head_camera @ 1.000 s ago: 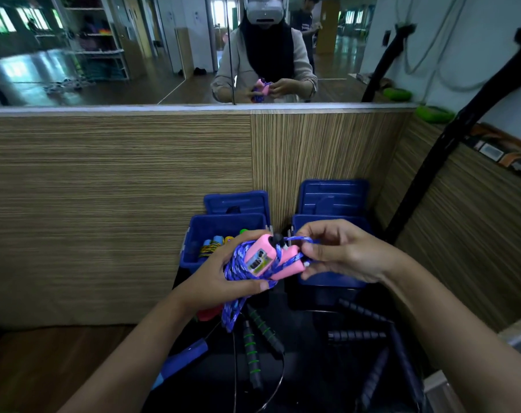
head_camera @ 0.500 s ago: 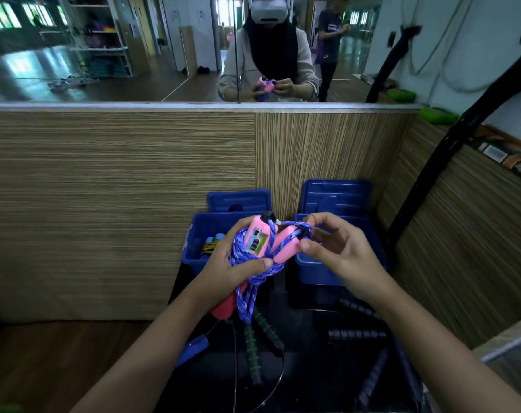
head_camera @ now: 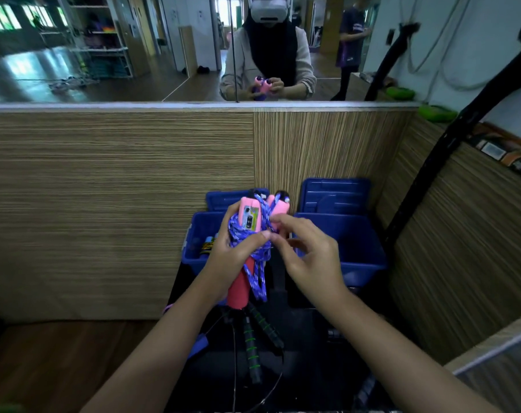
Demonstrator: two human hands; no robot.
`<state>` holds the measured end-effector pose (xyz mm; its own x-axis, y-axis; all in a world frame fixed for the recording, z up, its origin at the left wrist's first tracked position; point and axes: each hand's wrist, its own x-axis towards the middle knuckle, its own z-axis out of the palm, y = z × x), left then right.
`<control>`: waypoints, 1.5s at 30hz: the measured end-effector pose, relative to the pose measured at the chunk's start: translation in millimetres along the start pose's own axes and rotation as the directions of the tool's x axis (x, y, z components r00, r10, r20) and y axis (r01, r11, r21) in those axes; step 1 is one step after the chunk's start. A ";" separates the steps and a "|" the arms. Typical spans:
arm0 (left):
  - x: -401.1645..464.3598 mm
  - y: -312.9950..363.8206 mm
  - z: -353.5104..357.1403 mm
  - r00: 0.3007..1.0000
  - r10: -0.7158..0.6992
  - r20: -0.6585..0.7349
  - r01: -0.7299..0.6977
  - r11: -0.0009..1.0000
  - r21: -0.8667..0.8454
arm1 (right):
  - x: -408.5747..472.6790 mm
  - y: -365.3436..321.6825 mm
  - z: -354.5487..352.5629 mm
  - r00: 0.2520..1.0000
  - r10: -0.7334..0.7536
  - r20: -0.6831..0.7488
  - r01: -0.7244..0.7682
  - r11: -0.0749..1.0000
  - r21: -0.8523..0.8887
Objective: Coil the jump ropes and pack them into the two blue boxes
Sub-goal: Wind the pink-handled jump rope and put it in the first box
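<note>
A jump rope with pink handles [head_camera: 250, 217] and a blue-and-white cord wound around them is held upright in front of the two blue boxes. My left hand [head_camera: 233, 257] grips the bundle around its middle, thumb pressed on the cord. My right hand [head_camera: 305, 253] touches the bundle from the right, its fingertips pinching the cord at the wrap. The left blue box [head_camera: 198, 248] holds some coloured handles. The right blue box [head_camera: 360, 245] stands beside it, its inside mostly hidden. Both lids stand open against the wooden wall.
On the dark surface below lie a rope with black, green-ringed handles [head_camera: 253, 344], a blue handle [head_camera: 201, 344] and dark handles at the lower right. A wood-panelled wall rises behind the boxes, a mirror above it. A black bar [head_camera: 432, 162] leans at the right.
The pink-handled bundle has turned from lying sideways to standing upright and moved up. My right hand has shifted from the handle tops down to the cord at the middle of the bundle.
</note>
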<state>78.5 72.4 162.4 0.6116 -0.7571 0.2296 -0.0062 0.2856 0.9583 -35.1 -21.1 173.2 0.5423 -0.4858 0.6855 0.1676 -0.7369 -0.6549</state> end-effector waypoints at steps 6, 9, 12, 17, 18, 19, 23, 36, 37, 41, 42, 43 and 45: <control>8.5 0.3 4.4 0.997 0.078 -0.029 -0.077 0.996 0.055 | 22.0 1.2 -1.9 0.995 0.009 -0.098 -0.006 1.000 0.023; 11.2 0.1 6.7 0.994 0.087 -0.070 -0.083 0.994 0.064 | 19.2 6.1 6.4 0.985 -0.159 -0.067 0.152 0.983 -0.103; 14.2 -8.8 3.3 0.991 0.079 -0.110 -0.071 0.995 0.069 | 14.0 14.9 13.0 0.990 -0.134 -0.051 0.128 0.985 -0.117; 22.8 -13.5 0.2 0.982 0.121 -0.146 -0.096 0.981 0.171 | -0.5 23.3 18.3 0.971 0.131 0.199 -0.137 0.990 0.018; 27.6 -14.6 -0.5 0.983 0.099 -0.154 -0.073 0.983 0.168 | -2.2 23.0 21.5 0.932 0.223 0.286 -0.246 0.968 0.046; 31.4 -15.9 -1.1 0.987 0.047 -0.153 -0.027 0.991 0.130 | -3.5 22.8 24.9 0.889 0.293 0.353 -0.340 0.937 0.078; 34.7 -24.1 -3.8 0.983 -0.118 -0.140 0.117 0.993 -0.013 | 0.1 24.0 34.3 0.856 0.419 0.304 -0.497 0.828 0.259; 16.8 -39.1 21.2 0.931 -0.050 -0.363 0.112 0.982 0.152 | 4.2 26.5 39.2 0.827 0.530 0.190 -0.560 0.810 0.174; 16.7 -42.1 18.9 0.935 -0.042 -0.352 0.107 0.980 0.168 | 3.4 26.5 39.7 0.840 0.520 0.158 -0.539 0.833 0.127; 13.6 -47.8 8.8 0.950 0.007 -0.312 0.066 0.973 0.223 | 0.6 29.8 45.4 0.844 0.526 0.104 -0.533 0.844 0.057; 12.8 -49.4 6.0 0.953 0.016 -0.303 0.062 0.967 0.247 | -0.7 32.7 48.5 0.829 0.551 0.094 -0.558 0.827 0.073; 12.4 -51.7 3.0 0.956 0.032 -0.292 0.051 0.961 0.273 | -1.7 34.7 51.3 0.812 0.577 0.086 -0.583 0.807 0.087; 11.7 -56.9 -3.5 0.961 0.053 -0.271 0.038 0.947 0.320 | -3.8 39.2 57.6 0.781 0.620 0.077 -0.625 0.773 0.109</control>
<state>88.9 49.3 109.9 0.8018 -0.5535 0.2253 -0.2357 0.0536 0.9703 16.9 -21.1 126.6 0.5904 -0.8003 0.1044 -0.1196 -0.2147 -0.9693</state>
